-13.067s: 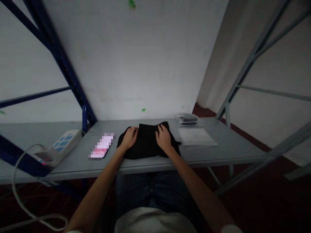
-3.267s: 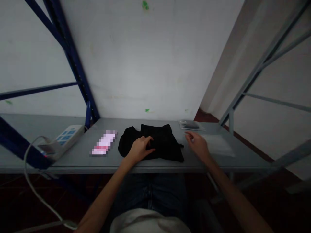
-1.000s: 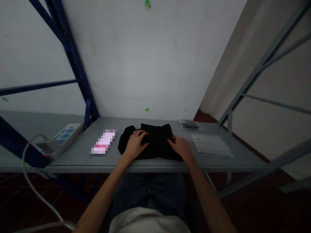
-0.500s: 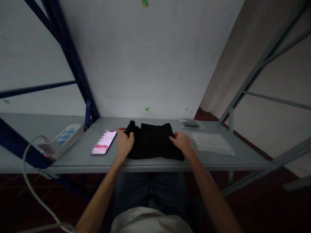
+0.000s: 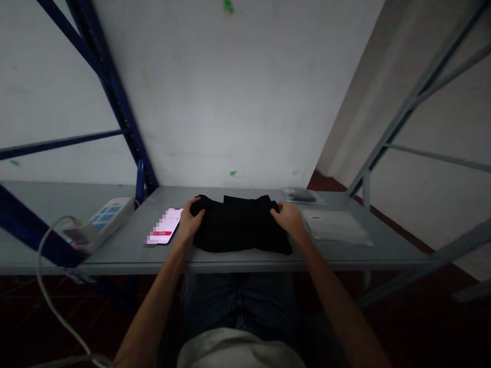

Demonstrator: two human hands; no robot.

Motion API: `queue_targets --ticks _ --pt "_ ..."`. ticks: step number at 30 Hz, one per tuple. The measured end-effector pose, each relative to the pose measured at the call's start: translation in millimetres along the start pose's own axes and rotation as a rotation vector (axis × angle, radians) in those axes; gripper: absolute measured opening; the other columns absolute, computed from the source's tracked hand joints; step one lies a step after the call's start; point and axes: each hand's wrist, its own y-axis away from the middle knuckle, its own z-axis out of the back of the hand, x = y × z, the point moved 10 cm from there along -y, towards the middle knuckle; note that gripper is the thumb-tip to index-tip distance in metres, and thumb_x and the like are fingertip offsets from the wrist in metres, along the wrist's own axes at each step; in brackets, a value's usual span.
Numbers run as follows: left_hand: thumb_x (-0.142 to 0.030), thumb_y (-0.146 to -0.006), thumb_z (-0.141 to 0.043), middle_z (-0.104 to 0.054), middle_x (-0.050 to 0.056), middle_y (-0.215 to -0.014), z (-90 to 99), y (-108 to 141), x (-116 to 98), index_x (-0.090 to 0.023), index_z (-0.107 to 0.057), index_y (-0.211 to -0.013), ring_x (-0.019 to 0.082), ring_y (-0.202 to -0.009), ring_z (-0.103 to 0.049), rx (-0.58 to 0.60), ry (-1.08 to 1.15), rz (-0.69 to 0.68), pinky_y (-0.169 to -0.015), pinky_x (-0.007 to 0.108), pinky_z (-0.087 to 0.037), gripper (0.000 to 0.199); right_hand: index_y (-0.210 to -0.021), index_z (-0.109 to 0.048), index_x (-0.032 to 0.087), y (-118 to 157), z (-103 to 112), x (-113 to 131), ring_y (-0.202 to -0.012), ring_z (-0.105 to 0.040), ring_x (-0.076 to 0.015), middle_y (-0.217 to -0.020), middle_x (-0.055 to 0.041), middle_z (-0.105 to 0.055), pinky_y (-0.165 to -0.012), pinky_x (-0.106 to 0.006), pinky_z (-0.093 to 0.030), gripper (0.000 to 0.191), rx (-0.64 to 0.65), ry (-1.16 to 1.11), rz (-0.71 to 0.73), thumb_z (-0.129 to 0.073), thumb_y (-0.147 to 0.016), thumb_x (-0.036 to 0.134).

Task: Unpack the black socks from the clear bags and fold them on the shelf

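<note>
A black garment, partly folded, lies on the grey shelf top in front of me; its exact kind does not show. At its upper left corner my left hand is closed, pinching the cloth between thumb and fingers. The upper right corner is pinched in my right hand. Just left of my left hand lies a phone with its screen lit. To the right of my right hand is a flat, clear plastic bag with a small label.
Behind it sits a smaller plastic packet with something dark inside. A white power strip with a cable is at the left. Blue rack posts and grey ones flank the shelf, with a white wall behind.
My left hand has moved left with its corner of the black garment, drawing the top edge wider. My right hand has shifted slightly up, still holding its corner.
</note>
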Motion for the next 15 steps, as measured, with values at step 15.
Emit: queue_targets --ticks 15 --pt "-0.029 -0.090 -0.063 -0.060 0.018 -0.136 -3.4 13.3 -33.8 -0.021 -0.067 -0.126 0.037 -0.129 -0.057 0.064 -0.625 -0.223 -0.109 0.053 -0.048 0.037 -0.130 -0.064 0.018 6.4 -14.1 -11.9 -0.106 -0.068 -0.0239 -0.113 -0.0100 -0.074 -0.089 -0.032 -0.049 0.037 -0.076 -0.067 0.112 -0.063 -0.097 0.036"
